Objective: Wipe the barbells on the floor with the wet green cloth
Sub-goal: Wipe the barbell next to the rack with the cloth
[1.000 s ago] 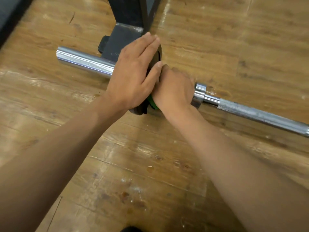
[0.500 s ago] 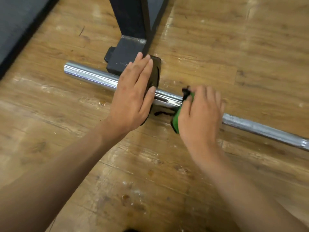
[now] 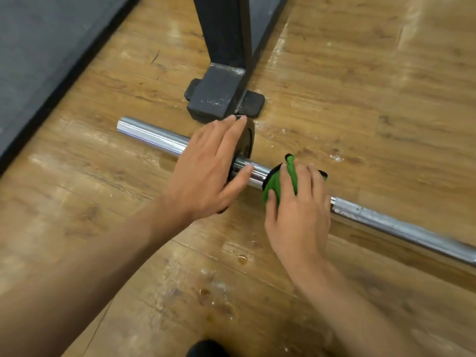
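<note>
On the wooden floor (image 3: pixel 360 99), a chrome barbell (image 3: pixel 154 136), running left to right. Left hand (image 3: pixel 206 171) flat against its small black plate (image 3: pixel 248 137), fingers straight, gripping nothing. Right hand (image 3: pixel 296 210) curled over the wet green cloth (image 3: pixel 274 184), pressing it round the sleeve just beside the plate. Liable to roll under the rubbing, with only a flat palm as brake; slippery too, given drips (image 3: pixel 242 258) nearby. Just behind the plate, a black rack foot (image 3: pixel 219 96), crowding the far side; dark mat (image 3: pixel 38 60) far left.

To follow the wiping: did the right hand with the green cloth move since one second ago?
Yes. The right hand with the green cloth slid rightward along the bar, away from the black plate, which stays beside the rack foot.
</note>
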Available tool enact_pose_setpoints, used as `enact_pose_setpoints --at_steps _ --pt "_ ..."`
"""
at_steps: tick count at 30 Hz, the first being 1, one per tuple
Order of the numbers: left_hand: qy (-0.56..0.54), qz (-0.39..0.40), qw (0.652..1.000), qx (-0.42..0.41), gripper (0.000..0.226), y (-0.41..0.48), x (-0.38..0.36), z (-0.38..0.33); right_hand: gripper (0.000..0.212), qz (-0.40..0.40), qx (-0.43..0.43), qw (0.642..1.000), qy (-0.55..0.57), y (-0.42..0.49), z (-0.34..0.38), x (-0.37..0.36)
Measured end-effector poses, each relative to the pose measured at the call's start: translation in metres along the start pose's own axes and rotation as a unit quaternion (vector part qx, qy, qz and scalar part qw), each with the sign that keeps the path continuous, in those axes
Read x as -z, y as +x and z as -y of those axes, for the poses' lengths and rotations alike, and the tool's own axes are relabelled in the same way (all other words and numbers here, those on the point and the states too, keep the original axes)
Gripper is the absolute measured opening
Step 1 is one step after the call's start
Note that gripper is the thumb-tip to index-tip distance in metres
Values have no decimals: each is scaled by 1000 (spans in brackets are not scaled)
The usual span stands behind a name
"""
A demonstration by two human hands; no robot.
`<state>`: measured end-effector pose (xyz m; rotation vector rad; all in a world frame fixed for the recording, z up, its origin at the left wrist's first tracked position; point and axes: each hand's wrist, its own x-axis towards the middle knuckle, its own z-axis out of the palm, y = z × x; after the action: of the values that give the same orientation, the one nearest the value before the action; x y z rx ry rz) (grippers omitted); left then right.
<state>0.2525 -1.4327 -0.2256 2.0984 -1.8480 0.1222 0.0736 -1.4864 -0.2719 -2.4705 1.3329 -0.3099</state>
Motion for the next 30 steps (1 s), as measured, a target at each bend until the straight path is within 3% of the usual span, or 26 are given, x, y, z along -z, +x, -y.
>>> enact_pose_setpoints --at_steps 2,5,7,9,13,18,24,30 --pt "20 62 998 -14 71 20 5 5 40 -6 4 999 -31 15 -4 2" --pt "49 108 993 -14 77 25 3 6 47 88 -58 994 -7 59 -11 10" --pt "46 89 995 -10 77 14 2 2 48 126 -90 988 27 64 -10 16" --pt "38 66 997 -6 76 0 3 -3 47 67 -54 996 -8 34 -4 13" --pt "20 27 999 -9 72 -38 0 -8 71 60 -34 997 -42 -19 13 7" --pt "36 31 998 -40 60 -67 6 -2 51 119 -93 987 50 19 0 0" --pt "-42 -30 999 -14 67 -76 0 -11 33 -60 47 997 16 -60 6 -15" --pt "-55 -12 998 -14 73 -82 8 -3 36 -142 28 985 90 -19 17 0"
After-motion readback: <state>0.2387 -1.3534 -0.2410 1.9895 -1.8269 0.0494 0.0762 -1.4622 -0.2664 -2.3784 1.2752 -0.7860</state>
